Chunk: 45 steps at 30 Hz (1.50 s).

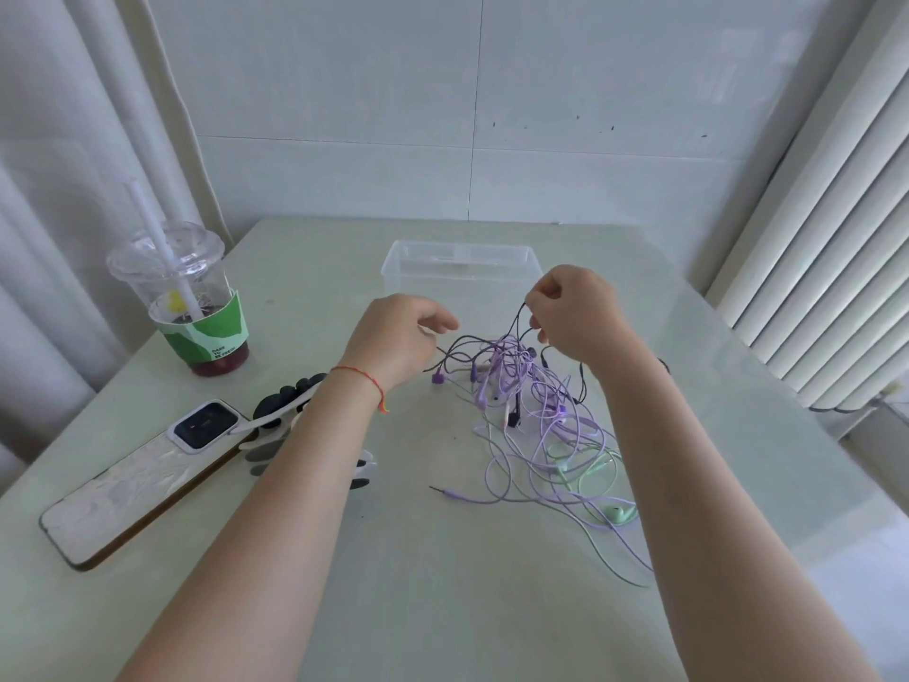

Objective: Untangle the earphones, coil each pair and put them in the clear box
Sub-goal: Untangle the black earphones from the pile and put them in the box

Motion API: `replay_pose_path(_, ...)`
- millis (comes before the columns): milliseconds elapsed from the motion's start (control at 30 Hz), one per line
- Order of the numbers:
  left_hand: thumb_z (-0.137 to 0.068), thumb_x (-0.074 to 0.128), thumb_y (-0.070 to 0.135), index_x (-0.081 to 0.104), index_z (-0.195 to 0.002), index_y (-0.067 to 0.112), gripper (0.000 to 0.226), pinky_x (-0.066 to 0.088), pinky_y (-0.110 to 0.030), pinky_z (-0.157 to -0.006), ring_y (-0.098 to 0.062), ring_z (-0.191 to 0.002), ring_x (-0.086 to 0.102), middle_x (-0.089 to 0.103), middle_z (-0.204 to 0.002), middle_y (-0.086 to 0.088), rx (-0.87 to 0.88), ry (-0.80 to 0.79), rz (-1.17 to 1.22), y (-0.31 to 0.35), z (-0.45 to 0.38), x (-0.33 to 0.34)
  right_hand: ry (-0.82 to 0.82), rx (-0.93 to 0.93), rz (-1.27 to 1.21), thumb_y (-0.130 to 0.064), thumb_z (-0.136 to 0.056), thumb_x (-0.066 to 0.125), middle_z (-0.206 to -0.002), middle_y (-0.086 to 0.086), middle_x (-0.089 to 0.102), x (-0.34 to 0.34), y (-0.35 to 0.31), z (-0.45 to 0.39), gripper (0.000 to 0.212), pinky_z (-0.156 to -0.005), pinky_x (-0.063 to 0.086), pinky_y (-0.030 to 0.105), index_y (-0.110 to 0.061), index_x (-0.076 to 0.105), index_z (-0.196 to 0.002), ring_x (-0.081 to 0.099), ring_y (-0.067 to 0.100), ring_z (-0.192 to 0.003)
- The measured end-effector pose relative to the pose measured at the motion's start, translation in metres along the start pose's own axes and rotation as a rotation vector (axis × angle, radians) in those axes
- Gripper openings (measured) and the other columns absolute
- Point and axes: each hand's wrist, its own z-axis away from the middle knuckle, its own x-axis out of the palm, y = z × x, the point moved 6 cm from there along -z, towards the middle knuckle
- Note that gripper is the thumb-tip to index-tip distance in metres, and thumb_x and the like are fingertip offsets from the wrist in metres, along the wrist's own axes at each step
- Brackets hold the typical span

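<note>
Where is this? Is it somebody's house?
Probably a home or small office: a pale glass-topped table against a white wall, with white curtains, a plastic iced-drink cup with straw and a white-cased smartphone.

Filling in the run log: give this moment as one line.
stage: untangling | right hand: pinches black cord, lifted | left hand: holds black cord | tangle: on table | box: holds no earphones

The tangle of earphones (pixel 533 420) lies on the table (pixel 442 607) at centre frame, just below the clear box (pixel 460 270). Both hands (pixel 398 337) (pixel 573 312) sit between box and tangle. At left, a cup (pixel 184 297) stands above a phone (pixel 142 479).
</note>
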Motion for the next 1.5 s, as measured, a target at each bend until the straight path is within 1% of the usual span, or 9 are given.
replay_pose_path(133,-0.085,0.066,0.012,0.074,-0.085,0.031,0.02,0.046,-0.01,-0.071,-0.004,-0.073,0.062,0.073,-0.085,0.008,0.064,0.093,0.123,0.011,0.001,-0.005,-0.015,-0.012,-0.104,-0.012,-0.092,0.051,-0.077,0.004,0.067,-0.005,-0.002,0.001,0.011,-0.067,0.055,0.037,-0.011,0.06,-0.086,0.063,0.025,-0.069)
replay_pose_path(300,-0.086,0.071,0.013,0.072,-0.094,0.027,0.016,0.05,-0.024,-0.086,-0.008,-0.084,0.065,0.074,-0.097,0.0,0.135,-0.103,0.299,0.031,0.007,0.02,-0.111,-0.139,-0.263,-0.011,-0.093,0.055,-0.064,-0.003,0.062,0.009,-0.023,0.008,0.014,-0.053,0.038,0.024,-0.016,0.06,-0.081,0.048,0.008,-0.049)
replay_pose_path(433,-0.081,0.076,0.016,0.071,-0.083,0.023,0.009,0.05,-0.034,-0.063,-0.012,-0.06,0.056,0.065,-0.063,0.01,0.027,-0.16,0.281,0.019,0.007,0.028,0.111,-0.14,-0.56,-0.01,-0.095,0.051,-0.067,-0.001,0.057,-0.008,-0.025,0.008,0.017,-0.057,0.038,0.028,-0.018,0.053,-0.081,0.048,0.012,-0.053)
replay_pose_path(667,-0.072,0.085,0.033,0.056,-0.125,0.035,0.061,0.045,-0.022,-0.07,-0.006,-0.071,0.058,0.058,-0.101,0.008,-0.054,-0.325,0.081,0.005,0.009,0.025,0.022,0.016,-0.515,-0.011,-0.1,0.041,-0.085,0.006,0.062,0.002,-0.013,0.004,0.009,-0.055,0.05,0.031,-0.011,0.048,-0.094,0.062,0.019,-0.066)
replay_pose_path(800,-0.084,0.074,0.026,0.071,-0.094,0.034,0.013,0.046,-0.021,-0.071,-0.007,-0.073,0.06,0.067,-0.085,0.015,0.017,-0.094,0.222,0.013,0.002,0.014,-0.086,0.063,-0.528,-0.011,-0.101,0.041,-0.081,0.011,0.066,0.012,-0.013,0.006,0.01,-0.058,0.054,0.036,-0.009,0.048,-0.094,0.065,0.024,-0.064)
replay_pose_path(1133,-0.073,0.082,0.023,0.056,-0.101,0.027,0.038,0.041,-0.02,-0.055,-0.012,-0.063,0.057,0.064,-0.078,0.006,-0.028,-0.172,0.094,0.007,0.005,0.028,0.179,-0.027,-0.706,-0.012,-0.101,0.039,-0.072,0.007,0.066,-0.006,-0.018,0.007,0.017,-0.055,0.053,0.032,-0.019,0.046,-0.086,0.064,0.021,-0.065)
replay_pose_path(1300,-0.07,0.086,0.035,0.047,-0.133,0.03,0.074,0.047,-0.026,-0.094,-0.009,-0.102,0.06,0.062,-0.118,0.007,0.014,-0.317,0.009,0.005,0.008,0.032,0.272,0.048,-0.64,-0.012,-0.099,0.039,-0.063,0.002,0.061,-0.009,-0.005,0.003,0.016,-0.061,0.052,0.035,-0.018,0.046,-0.086,0.06,0.021,-0.061)
replay_pose_path(1433,-0.079,0.077,0.034,0.068,-0.109,0.031,0.032,0.048,-0.022,-0.065,0.008,-0.055,0.056,0.069,-0.098,0.01,-0.01,-0.136,0.104,0.009,0.007,0.021,0.152,0.071,-0.65,-0.011,-0.098,0.042,-0.064,0.005,0.057,-0.003,-0.007,0.003,0.008,-0.063,0.056,0.037,-0.01,0.05,-0.097,0.06,0.02,-0.054)
replay_pose_path(1500,-0.079,0.076,0.032,0.074,-0.091,0.03,0.012,0.052,-0.024,-0.061,-0.001,-0.055,0.058,0.071,-0.092,0.011,0.026,-0.035,0.137,0.013,0.006,0.016,0.085,0.068,-0.696,-0.01,-0.098,0.041,-0.066,0.008,0.059,0.001,-0.012,0.006,0.008,-0.061,0.057,0.038,-0.008,0.049,-0.099,0.061,0.022,-0.054)
